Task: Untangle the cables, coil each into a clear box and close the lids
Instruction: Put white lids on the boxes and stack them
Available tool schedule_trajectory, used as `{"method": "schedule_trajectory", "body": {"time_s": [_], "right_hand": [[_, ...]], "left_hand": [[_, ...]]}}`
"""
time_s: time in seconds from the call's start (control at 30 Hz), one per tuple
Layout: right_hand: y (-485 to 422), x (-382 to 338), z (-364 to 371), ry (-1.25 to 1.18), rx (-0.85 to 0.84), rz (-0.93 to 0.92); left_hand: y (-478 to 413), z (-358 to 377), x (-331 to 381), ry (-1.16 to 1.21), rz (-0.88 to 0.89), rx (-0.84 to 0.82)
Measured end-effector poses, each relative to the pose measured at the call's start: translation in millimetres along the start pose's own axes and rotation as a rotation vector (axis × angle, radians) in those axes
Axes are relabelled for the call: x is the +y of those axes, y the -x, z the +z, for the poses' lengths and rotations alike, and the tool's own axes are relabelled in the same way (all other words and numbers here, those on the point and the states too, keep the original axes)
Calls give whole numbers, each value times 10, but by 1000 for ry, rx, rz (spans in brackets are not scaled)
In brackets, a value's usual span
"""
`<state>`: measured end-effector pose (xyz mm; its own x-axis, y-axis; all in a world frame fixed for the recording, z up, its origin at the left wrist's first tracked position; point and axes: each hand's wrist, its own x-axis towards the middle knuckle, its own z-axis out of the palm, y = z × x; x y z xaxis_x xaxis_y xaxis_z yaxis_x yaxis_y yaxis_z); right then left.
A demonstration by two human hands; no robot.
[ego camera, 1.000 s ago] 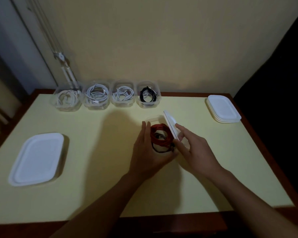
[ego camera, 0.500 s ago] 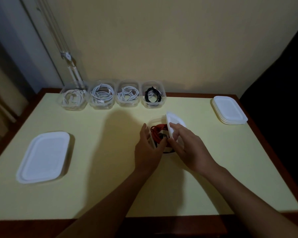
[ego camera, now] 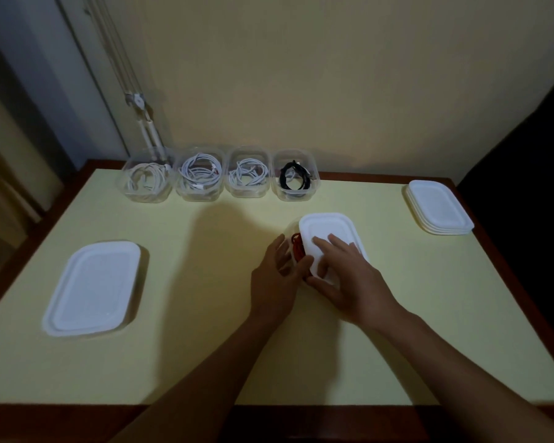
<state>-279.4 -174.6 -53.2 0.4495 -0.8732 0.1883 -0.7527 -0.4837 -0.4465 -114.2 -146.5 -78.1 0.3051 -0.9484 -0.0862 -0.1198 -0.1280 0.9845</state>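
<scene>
The right hand (ego camera: 349, 276) lay spread on top of the white lid (ego camera: 327, 228), fingers fairly straight and pressing down, the thumb along the near edge. The left hand (ego camera: 275, 279) cupped the left side of the clear box (ego camera: 290, 231) and gripped it, fingers curled round its near corner. The lid sat shifted to the right and not yet seated, so the red cable (ego camera: 297, 249) coiled inside showed through the gap on the left.

The lid looked like thin, light plastic that would flex, so it was probably best pressed around its rim and corners, not its middle. The box seemed light enough to slide, hence the steadying grip. The cable appeared springy and could lift out of its coil and catch under the rim.

The box stood near the middle of the pale yellow surface (ego camera: 205, 314). Along the far edge four open boxes (ego camera: 247, 191) stood side by side, three with white cables (ego camera: 199, 172) and one with a black cable (ego camera: 293, 179). A stack of lids (ego camera: 438, 206) lay at the far right, and a larger white lid (ego camera: 93, 286) lay well apart on the left. Behind rose a plain cream wall (ego camera: 301, 75), with thin cords (ego camera: 138, 100) hanging at the left. The room was dim.
</scene>
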Motion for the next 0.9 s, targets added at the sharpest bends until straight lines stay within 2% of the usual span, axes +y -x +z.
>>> {"method": "schedule_trajectory", "body": {"time_s": [0.3, 0.6, 0.9], "right_hand": [[132, -2, 27, -12, 49, -12], [72, -20, 72, 44, 58, -7], [67, -152, 16, 79, 53, 22]], "left_hand": [[-84, 99, -1, -3, -35, 213], [-100, -8, -6, 45, -47, 160], [-108, 41, 60, 64, -98, 230]]}}
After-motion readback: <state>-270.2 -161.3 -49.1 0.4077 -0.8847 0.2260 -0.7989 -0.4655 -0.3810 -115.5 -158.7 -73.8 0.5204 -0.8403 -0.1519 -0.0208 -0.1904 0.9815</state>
